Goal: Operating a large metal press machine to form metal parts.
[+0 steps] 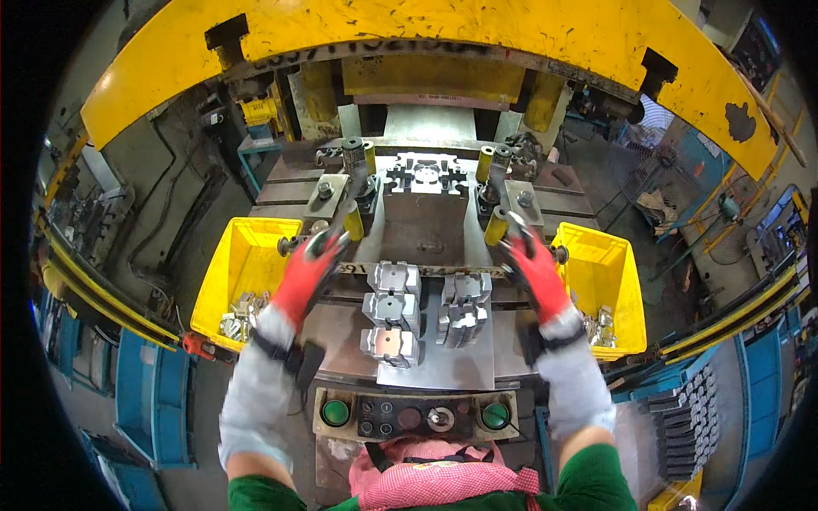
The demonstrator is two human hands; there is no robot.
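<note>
Head-worn wide fisheye view, left camera of a side-by-side pair, facing down and forward; close above the control panel (416, 416), farther from the metal bed (341, 341) beyond it

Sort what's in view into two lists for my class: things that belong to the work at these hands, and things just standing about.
Likely part of the work:
- left hand, right hand
- press tooling
- stacked metal parts
- left yellow bin, right yellow bin
- control panel

Probably just standing about:
- left blue rack
- right blue rack
- teal stand
</note>
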